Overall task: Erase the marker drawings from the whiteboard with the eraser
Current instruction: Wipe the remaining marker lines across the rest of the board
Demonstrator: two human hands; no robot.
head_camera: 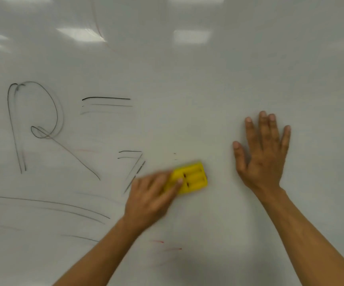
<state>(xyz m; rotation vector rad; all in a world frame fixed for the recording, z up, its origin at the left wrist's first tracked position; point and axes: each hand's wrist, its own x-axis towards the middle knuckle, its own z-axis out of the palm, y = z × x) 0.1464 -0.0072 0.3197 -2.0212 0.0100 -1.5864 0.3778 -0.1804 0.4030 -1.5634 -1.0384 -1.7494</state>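
Note:
A whiteboard (208,83) fills the whole head view. My left hand (150,201) is blurred and grips a yellow eraser (191,177), which is pressed against the board just right of a half-wiped black Z-like mark (135,162). My right hand (265,153) lies flat on the board to the right of the eraser, fingers spread and holding nothing. Black marker drawings stay on the left: a large R (36,124), horizontal lines (107,102) and long curved strokes (49,205) lower down.
Faint red smears (167,245) show below my left hand, and a thin reddish arc (100,27) near the top. Ceiling lights glare on the upper board. The board's right half carries no marks.

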